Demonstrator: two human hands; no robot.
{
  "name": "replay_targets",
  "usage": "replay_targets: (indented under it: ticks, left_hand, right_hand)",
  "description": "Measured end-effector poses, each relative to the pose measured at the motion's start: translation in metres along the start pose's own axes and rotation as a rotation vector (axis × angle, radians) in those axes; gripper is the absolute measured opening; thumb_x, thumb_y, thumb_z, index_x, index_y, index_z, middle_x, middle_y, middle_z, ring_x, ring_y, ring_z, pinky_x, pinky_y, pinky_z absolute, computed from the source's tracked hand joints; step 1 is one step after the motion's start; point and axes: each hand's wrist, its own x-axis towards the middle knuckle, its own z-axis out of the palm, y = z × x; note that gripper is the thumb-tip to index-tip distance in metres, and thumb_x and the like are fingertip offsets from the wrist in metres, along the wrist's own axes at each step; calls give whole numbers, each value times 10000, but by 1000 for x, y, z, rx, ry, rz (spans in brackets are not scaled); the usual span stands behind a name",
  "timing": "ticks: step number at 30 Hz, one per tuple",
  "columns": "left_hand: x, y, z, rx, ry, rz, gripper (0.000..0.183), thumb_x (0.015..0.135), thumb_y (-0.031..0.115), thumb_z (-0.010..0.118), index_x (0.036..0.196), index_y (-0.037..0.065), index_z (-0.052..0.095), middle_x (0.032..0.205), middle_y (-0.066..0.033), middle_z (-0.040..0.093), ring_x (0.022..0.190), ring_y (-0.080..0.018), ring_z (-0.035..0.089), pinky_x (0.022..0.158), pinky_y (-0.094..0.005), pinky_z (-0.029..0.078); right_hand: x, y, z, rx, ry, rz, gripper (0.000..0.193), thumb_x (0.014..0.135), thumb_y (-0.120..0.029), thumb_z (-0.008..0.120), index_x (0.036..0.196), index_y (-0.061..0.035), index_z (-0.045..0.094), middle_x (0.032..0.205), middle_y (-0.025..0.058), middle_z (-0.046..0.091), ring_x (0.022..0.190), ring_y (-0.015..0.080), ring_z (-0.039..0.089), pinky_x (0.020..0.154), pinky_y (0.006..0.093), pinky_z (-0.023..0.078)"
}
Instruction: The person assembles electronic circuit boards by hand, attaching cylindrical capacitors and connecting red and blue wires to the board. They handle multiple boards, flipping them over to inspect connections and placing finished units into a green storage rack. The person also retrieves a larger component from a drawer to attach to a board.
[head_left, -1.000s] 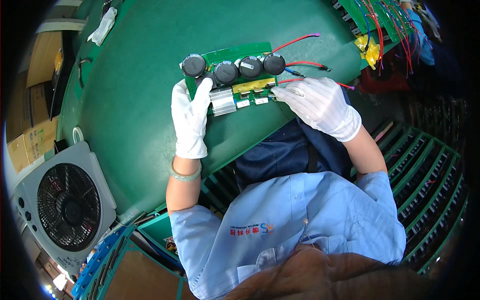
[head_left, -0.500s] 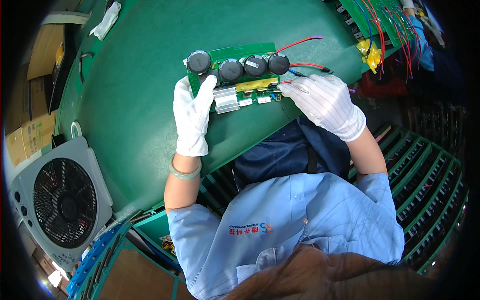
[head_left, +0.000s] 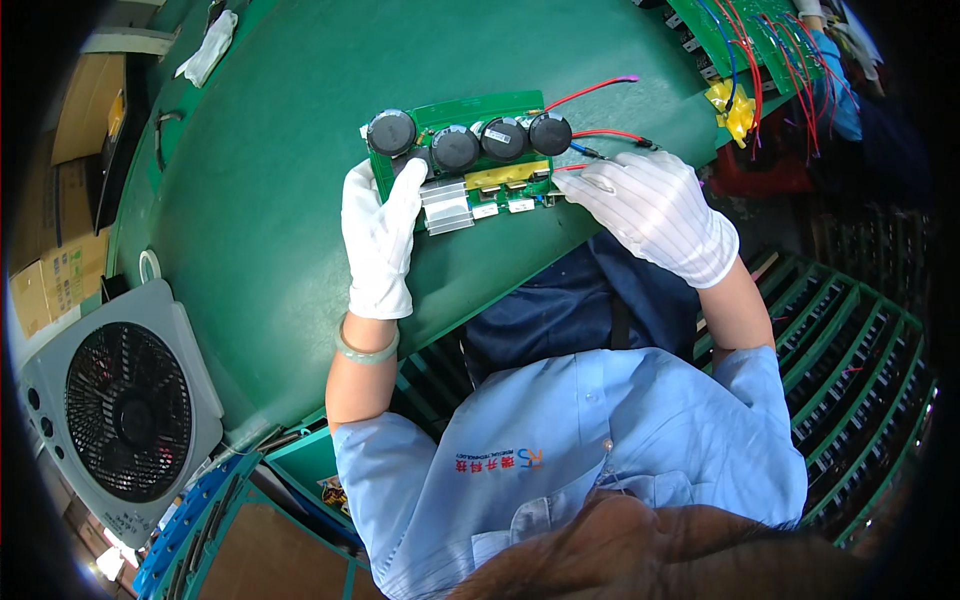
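Observation:
A green circuit board (head_left: 470,104) rests over the green table, carrying several black round capacitors (head_left: 456,148), a silver finned heatsink (head_left: 447,207) and a strip of yellow tape (head_left: 509,175). In a white glove, my left hand (head_left: 383,235) grips the board's left end, thumb on top beside the heatsink. My right hand (head_left: 655,215), in a striped white glove, is closed at the board's right end, its fingertips pinching a short red wire (head_left: 570,167). Two longer red wires (head_left: 596,88) and a blue one (head_left: 588,150) stick out to the right.
A grey box fan (head_left: 130,410) stands at the left of the green table (head_left: 280,220). At the far right lie other boards with wires (head_left: 745,50) and yellow tape (head_left: 733,110), near another person's blue sleeve. A green slotted rack (head_left: 850,370) is at lower right; a white glove (head_left: 208,48) lies far left.
The board and both hands have shifted very slightly left in the picture, as has the surrounding scene. Both hands keep their hold.

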Motion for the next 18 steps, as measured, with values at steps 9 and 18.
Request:
replay_targets:
  ticks: [9, 18]
  left_hand:
    - [-1, 2, 1, -3, 10, 12, 504, 906, 228, 758, 1221, -80, 512, 983, -45, 618, 793, -57, 543, 682, -216, 479]
    - [-1, -2, 3, -29, 26, 79, 517, 899, 225, 769, 1228, -73, 506, 1017, -52, 615, 824, -63, 553, 714, -221, 488]
  right_hand:
    - [7, -4, -8, -60, -29, -25, 359, 786, -143, 626, 1128, -55, 689, 886, 20, 630, 739, 164, 609, 593, 324, 481]
    - [5, -5, -5, -43, -4, -7, 351, 782, -153, 623, 1114, -62, 692, 852, 18, 603, 731, 161, 600, 593, 325, 487]
